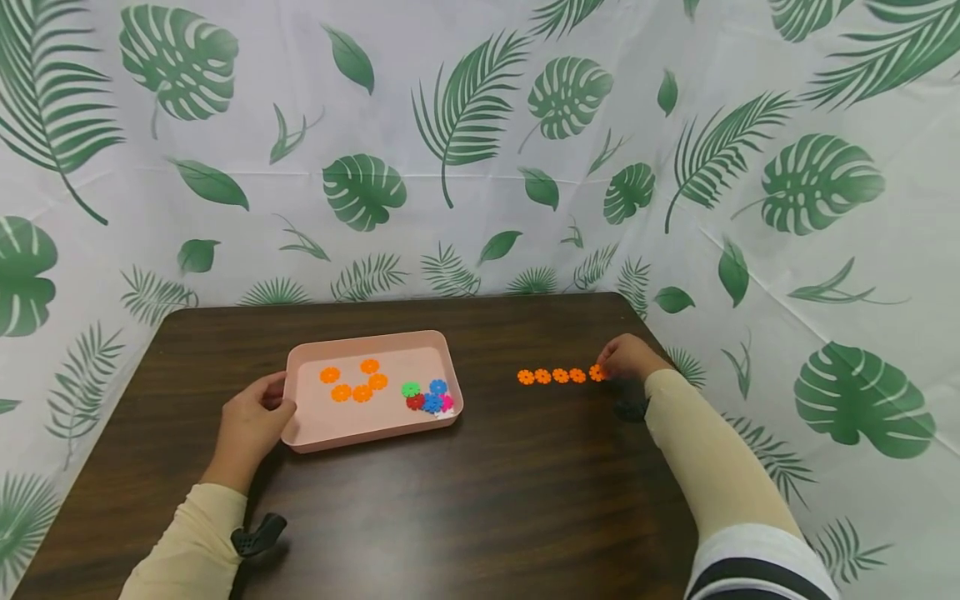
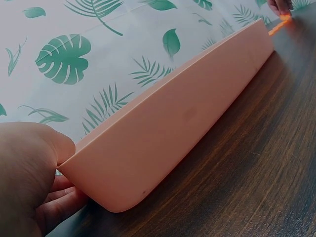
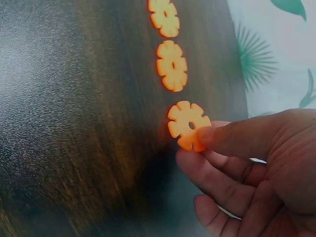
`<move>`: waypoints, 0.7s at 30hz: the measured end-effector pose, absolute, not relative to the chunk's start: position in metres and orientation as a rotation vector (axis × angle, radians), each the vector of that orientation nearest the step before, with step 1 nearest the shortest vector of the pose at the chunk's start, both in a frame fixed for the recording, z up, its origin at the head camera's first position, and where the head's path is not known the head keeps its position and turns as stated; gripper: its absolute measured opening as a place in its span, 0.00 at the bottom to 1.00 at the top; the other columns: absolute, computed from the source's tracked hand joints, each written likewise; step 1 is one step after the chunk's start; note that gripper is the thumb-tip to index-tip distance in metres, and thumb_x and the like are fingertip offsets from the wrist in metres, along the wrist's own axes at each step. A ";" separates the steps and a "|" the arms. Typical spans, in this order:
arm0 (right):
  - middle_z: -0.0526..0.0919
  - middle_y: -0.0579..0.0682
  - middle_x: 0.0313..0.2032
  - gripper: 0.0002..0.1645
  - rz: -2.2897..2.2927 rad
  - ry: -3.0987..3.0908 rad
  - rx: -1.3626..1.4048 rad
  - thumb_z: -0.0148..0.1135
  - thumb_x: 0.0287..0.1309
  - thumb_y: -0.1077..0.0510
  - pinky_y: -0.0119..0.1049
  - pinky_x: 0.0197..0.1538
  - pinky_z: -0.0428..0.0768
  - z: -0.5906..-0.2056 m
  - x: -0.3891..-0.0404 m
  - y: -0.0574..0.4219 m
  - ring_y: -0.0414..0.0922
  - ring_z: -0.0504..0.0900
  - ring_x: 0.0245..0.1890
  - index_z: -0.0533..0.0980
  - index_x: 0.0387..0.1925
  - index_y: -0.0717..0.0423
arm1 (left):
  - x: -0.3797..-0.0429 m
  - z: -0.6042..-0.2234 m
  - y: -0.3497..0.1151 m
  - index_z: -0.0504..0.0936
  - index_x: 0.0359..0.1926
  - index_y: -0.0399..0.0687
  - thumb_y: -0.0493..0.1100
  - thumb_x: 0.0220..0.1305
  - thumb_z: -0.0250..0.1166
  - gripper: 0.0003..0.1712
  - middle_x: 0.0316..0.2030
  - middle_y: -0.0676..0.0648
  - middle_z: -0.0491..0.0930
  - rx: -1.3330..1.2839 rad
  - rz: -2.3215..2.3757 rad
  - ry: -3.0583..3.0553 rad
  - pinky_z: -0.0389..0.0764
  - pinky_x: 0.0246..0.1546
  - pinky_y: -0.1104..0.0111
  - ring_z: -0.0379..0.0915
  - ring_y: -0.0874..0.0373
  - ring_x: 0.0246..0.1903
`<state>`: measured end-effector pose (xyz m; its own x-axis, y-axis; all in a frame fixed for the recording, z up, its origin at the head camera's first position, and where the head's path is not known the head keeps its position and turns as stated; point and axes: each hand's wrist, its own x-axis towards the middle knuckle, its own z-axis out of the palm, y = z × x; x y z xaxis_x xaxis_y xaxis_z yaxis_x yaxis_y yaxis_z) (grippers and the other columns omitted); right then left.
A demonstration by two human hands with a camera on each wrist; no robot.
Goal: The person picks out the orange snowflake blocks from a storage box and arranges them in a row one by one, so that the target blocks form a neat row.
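Observation:
My left hand grips the left end of a pink tray, thumb over the rim and fingers underneath in the left wrist view. Inside the tray lie several loose orange flower-shaped discs and, at its right end, a small cluster of blue, green, red, pink and white ones. Far to the right, my right hand pinches an orange notched disc between thumb and fingers. That disc is at the right end of a row of orange discs on the table.
The dark wood-grain table reaches back to a white cloth printed with green leaves, which also hangs along the right side. Black straps or mounts sit at the wrists.

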<state>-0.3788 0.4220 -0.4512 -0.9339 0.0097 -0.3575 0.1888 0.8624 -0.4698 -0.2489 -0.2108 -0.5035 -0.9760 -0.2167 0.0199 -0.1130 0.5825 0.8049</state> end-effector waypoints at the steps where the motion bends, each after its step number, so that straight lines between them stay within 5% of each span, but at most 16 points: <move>1: 0.87 0.53 0.34 0.06 -0.730 2.687 0.157 0.66 0.62 0.63 0.44 0.41 0.84 -0.453 -0.380 0.422 0.49 0.85 0.36 0.85 0.38 0.61 | -0.249 -0.503 -0.211 0.72 0.71 0.37 0.43 0.66 0.61 0.33 0.55 0.33 0.80 0.281 -1.357 -2.690 0.81 0.57 0.46 0.76 0.38 0.53; 21: 0.84 0.53 0.33 0.08 -0.665 2.798 0.123 0.63 0.65 0.60 0.42 0.38 0.81 -0.453 -0.377 0.412 0.49 0.80 0.33 0.84 0.40 0.61 | -0.248 -0.506 -0.211 0.73 0.70 0.38 0.43 0.66 0.61 0.33 0.54 0.34 0.81 0.283 -1.368 -2.675 0.82 0.56 0.48 0.76 0.40 0.51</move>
